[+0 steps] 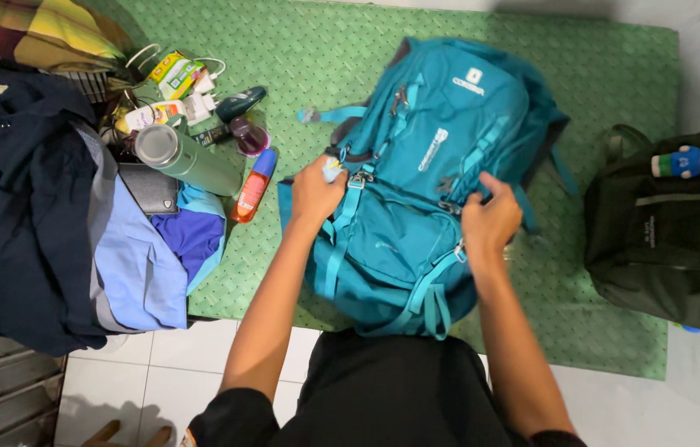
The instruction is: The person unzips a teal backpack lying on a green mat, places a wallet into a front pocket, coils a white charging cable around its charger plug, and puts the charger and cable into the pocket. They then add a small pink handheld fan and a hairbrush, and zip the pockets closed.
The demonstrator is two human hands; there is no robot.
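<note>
Hands work a teal backpack [416,190] lying mid-mat on the green mat [598,323]: left hand [317,192] pinches a small pale item at its zipper, right hand [490,217] grips the fabric. Green bottle [184,157] lies far left.

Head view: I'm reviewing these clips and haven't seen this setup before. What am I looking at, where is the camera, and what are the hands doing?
There is no machine here: a person wears a camera on the head, so the single picture looks down over their own two bare arms. Both hands are on a teal backpack lying on a green mat. The left hand pinches something small and pale at a zipper; what it is cannot be told. The right hand presses on the bag's front near a strap. To the left lie folded clothes, a green flask, a dark wallet, an orange bottle and small toiletries and chargers. To the right sits a dark bag with a small doll on it.
</note>
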